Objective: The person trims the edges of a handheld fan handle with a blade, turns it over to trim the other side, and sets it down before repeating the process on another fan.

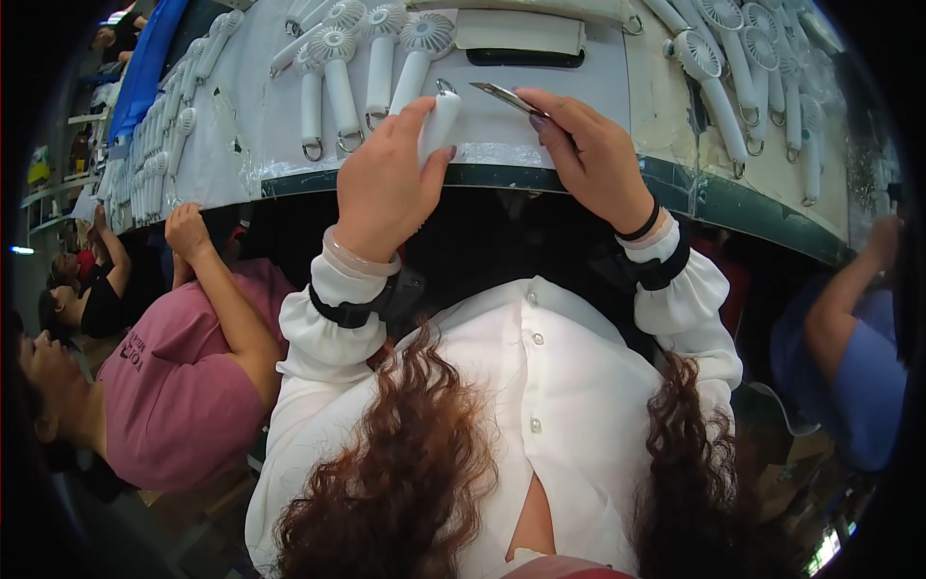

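White handle (pixel 442 120): gripped by left hand (pixel 384 179), ring (pixel 445 86) exposed, seemingly for access. Pointed tool (pixel 505 98): pinched by right hand (pixel 595 159), right of handle.

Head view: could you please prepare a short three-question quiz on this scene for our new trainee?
1. Which hand holds the pointed metal tool: (a) left or (b) right?
2. True or false: the white handle in the left hand has a metal ring at its far end.
3. Fill in the missing word: beyond the left hand lie several white handheld ____.

Key:
1. b, the right hand.
2. True.
3. Fans.
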Demonstrator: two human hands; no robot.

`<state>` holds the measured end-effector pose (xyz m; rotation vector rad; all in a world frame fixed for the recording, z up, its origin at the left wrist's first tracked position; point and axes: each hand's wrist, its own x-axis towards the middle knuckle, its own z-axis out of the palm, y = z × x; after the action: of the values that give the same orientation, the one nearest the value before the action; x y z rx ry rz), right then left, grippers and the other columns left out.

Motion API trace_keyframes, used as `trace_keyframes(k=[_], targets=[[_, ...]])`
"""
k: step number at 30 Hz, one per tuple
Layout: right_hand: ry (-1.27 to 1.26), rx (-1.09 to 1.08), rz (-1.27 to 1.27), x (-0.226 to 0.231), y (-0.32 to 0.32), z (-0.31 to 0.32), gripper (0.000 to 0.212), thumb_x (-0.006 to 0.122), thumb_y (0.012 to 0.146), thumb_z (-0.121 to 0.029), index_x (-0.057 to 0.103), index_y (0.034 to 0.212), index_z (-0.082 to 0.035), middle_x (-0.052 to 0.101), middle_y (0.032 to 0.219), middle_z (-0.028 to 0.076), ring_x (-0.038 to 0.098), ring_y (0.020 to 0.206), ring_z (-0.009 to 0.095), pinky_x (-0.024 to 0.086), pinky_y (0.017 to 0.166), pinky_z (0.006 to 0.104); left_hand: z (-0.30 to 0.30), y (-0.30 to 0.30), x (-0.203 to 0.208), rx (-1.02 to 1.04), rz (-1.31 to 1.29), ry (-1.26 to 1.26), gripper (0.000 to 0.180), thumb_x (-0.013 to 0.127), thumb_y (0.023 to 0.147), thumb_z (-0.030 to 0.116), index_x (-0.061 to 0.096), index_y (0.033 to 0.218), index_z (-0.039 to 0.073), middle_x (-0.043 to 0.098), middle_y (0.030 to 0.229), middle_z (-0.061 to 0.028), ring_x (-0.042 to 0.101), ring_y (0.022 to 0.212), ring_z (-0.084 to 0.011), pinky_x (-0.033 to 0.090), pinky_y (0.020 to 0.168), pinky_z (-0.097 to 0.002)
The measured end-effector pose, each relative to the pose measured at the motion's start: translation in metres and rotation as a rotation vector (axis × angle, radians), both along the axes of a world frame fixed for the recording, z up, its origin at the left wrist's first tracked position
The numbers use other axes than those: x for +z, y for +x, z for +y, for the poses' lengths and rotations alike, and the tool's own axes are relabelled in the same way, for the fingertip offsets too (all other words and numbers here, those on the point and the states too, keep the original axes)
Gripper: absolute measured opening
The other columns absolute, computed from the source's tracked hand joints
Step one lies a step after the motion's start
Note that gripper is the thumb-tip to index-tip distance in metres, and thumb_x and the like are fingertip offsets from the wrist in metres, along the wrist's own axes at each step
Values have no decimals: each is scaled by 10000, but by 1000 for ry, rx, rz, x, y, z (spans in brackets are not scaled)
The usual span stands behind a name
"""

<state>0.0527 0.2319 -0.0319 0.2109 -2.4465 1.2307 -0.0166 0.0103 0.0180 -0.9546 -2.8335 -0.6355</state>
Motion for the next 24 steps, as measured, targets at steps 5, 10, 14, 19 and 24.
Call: trace_keyframes(k=[5, 10, 14, 19, 24], targets=[[-135, 33, 12, -4, -3, -1, 433, 555, 915, 22, 570, 1333, -94, 653, 928, 117, 639, 766, 206, 498, 696, 242, 6, 13, -4, 4, 115, -121, 476, 717, 814, 201, 573, 1261, 124, 628, 976, -88, 635, 812, -288, 525, 660, -389], [51, -25, 100, -1, -5, -8, 487, 569, 904, 9, 564, 1355, -172, 630, 858, 85, 620, 708, 203, 499, 642, 262, 8, 20, -12, 15, 215, -192, 453, 702, 817, 171, 596, 1255, 121, 607, 975, -52, 620, 825, -242, 531, 641, -356], [342, -53, -14, 10, -1, -13, 525, 588, 898, -31, 556, 1368, -261, 568, 762, 50, 570, 623, 215, 481, 567, 300, 8, 21, -12, -28, 282, -169, 422, 674, 824, 134, 618, 1241, 105, 614, 976, -44, 625, 824, -223, 534, 640, -335], [371, -73, -11, 7, 4, -12, 546, 601, 892, -61, 551, 1368, -324, 502, 703, 35, 521, 568, 226, 458, 521, 331, 6, 21, -13, -31, 290, -163, 407, 649, 828, 105, 626, 1235, 93, 618, 981, -46, 628, 835, -224, 536, 647, -326], [452, -57, -20, 7, 6, -13, 550, 610, 884, -68, 553, 1367, -324, 507, 703, 27, 529, 563, 214, 456, 514, 323, 5, 21, -12, -36, 271, -153, 407, 646, 831, 101, 624, 1238, 96, 620, 983, -47, 629, 844, -224, 539, 657, -319]])
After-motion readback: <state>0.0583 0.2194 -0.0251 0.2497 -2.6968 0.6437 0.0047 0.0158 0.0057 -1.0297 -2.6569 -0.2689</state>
